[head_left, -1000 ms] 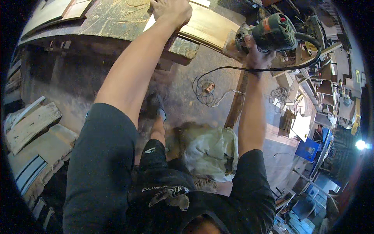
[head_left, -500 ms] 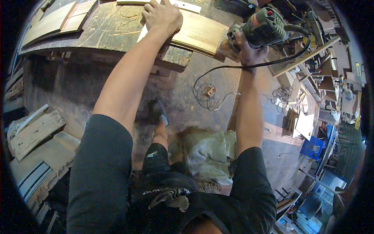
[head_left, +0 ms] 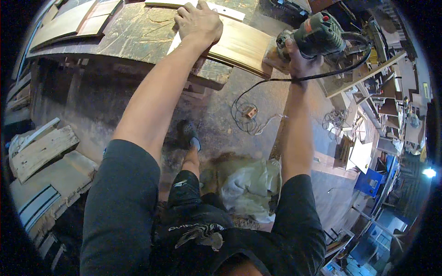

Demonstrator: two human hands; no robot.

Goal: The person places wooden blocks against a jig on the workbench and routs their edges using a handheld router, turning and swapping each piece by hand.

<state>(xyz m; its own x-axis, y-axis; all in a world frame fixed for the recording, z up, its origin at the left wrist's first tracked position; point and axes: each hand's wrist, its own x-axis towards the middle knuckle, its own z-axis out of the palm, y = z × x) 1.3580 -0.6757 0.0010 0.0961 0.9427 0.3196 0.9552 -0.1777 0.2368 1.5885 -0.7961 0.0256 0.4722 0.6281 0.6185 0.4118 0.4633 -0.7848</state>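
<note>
My left hand [head_left: 198, 24] presses down on a pale wooden board [head_left: 241, 43] at the workbench's edge, its fingers apart and slightly bent. The board's right end sticks out past the bench. At that end my right hand [head_left: 304, 64] is wrapped round a dark green power router [head_left: 320, 34] with a red button on top. The router's clear base plate [head_left: 275, 60] meets the end of the board. A black cable [head_left: 340, 72] loops from the tool across my right wrist. The cutting bit cannot be seen.
Several thin boards [head_left: 64, 25] lie at the left of the workbench [head_left: 133, 32]. Coiled cord with an orange-brown block [head_left: 251, 112] lies on the floor, near a pale sack [head_left: 251, 184]. Offcuts [head_left: 43, 154] are stacked at lower left; a blue box [head_left: 368, 181] and wood pieces stand at right.
The whole view has shifted slightly, so things sit a little lower and further right. Both hands keep their grip and place; a bright light now shows at the right edge.
</note>
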